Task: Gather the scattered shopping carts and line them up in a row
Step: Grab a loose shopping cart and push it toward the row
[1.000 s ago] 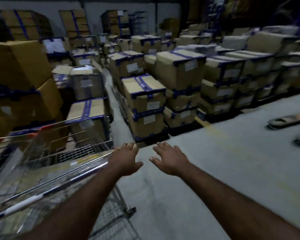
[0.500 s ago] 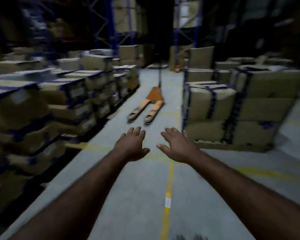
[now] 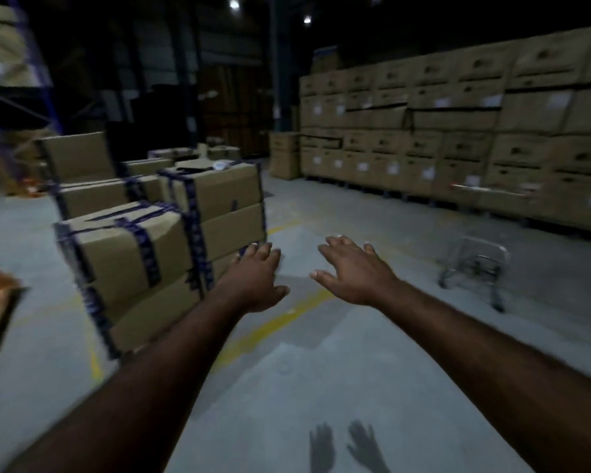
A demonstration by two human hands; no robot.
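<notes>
Since half a second ago the view has swung right, away from the orange pallet jack aisle, and a shopping cart (image 3: pixel 473 264) now shows. It is a bare silver wire cart, blurred, standing alone on the grey floor (image 3: pixel 287 387). Well left of the cart, the right hand (image 3: pixel 354 271) and left hand (image 3: pixel 255 279) reach forward, fingers spread, holding nothing. Behind the cart rises a wall of stacked cartons (image 3: pixel 458 131); far left of it sit taped boxes (image 3: pixel 157 240).
</notes>
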